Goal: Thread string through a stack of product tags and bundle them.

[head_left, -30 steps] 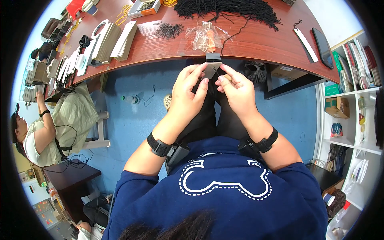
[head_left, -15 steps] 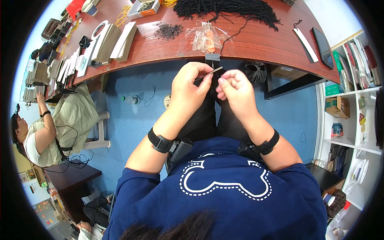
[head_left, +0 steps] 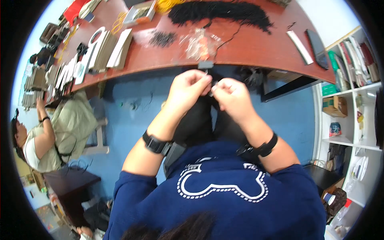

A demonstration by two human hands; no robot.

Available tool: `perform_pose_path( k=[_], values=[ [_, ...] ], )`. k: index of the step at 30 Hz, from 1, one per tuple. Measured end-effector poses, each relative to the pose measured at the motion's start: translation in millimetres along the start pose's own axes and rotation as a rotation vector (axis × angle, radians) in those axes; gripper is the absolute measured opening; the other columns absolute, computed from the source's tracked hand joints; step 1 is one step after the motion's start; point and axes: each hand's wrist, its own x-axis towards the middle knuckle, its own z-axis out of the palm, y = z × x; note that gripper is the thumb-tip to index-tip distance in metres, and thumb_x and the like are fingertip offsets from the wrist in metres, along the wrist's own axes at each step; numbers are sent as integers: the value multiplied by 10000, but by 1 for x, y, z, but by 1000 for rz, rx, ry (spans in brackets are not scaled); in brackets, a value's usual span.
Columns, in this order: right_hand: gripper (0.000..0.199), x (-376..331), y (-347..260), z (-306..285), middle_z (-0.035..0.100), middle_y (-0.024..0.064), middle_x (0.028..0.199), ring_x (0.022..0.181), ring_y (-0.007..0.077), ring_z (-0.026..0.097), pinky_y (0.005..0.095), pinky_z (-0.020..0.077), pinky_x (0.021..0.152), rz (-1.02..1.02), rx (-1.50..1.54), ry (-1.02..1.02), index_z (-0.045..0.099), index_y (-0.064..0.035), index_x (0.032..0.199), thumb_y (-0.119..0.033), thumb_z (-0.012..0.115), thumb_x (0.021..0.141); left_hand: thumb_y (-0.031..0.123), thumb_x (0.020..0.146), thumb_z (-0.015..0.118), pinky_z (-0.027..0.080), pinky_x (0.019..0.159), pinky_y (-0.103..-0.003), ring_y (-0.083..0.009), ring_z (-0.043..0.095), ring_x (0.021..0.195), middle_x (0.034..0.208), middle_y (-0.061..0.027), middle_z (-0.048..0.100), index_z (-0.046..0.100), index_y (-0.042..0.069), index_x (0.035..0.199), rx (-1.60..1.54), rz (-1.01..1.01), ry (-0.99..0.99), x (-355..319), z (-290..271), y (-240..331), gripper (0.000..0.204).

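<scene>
My left hand (head_left: 188,89) is closed in a pinch just off the table's front edge, above my lap. Only a small pale tip of the thin strip in it shows past the fingertips. Close beside it, my right hand (head_left: 234,98) has its thumb and fingers pressed together. A bit of something dark shows at its fingertips, too small and blurred to name. Just beyond both hands, a small dark grey block (head_left: 205,64) sits at the table edge. Behind that lies a crumpled clear plastic bag (head_left: 196,45) with orange on it, and a thin black cord (head_left: 228,41) runs alongside.
On the reddish-brown table (head_left: 160,56) lie a bundle of black cords (head_left: 220,14), small black pieces (head_left: 163,39), stacked cards (head_left: 120,50), an open box (head_left: 140,13), a white strip (head_left: 300,47) and a phone (head_left: 317,49). Another person (head_left: 48,132) sits at left. Shelves (head_left: 352,108) stand at right.
My right hand has moved in close to the left, its fingertips now near the left's. The thin grey strip in my left hand, plain before, is mostly hidden. The view has shifted slightly.
</scene>
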Motion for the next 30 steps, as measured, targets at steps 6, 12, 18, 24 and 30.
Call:
perform_pose_path(
  k=[6,12,18,24,30],
  values=[
    [126,0,-11,0,536,-41,627,567,19,443,203,363,495,-50,-298,-35,587,-35,736,-128,614,817,91,887,553,469,604,-218,-94,552,643,723,-21,582,548,65,800,-55,-89,75,-15,-6,2,91],
    [152,-3,-22,-4,521,-42,595,546,19,421,211,353,485,-4,-333,-65,583,-34,719,-149,614,815,114,881,563,440,610,-228,-96,525,673,786,-20,555,558,53,828,-332,-23,-43,-22,5,10,81],
    [179,-13,-16,-10,560,33,592,546,79,485,257,396,501,64,-411,-169,602,-17,711,-170,632,798,147,881,572,400,611,-222,-99,496,686,879,-43,547,598,-2,869,-355,-10,-236,-44,0,10,152],
    [119,-17,1,-4,626,142,684,594,217,610,317,485,560,10,-436,-141,613,-15,778,-133,628,764,66,887,545,469,649,-252,-121,566,686,804,-51,602,650,4,1022,238,-62,-152,-59,3,6,181],
    [199,-18,5,-5,603,82,647,482,111,543,246,425,415,281,-270,-235,453,-15,964,-63,585,823,87,764,659,495,661,-370,-307,623,721,758,-150,632,644,27,1020,773,327,-217,-59,1,6,263]
  ],
)
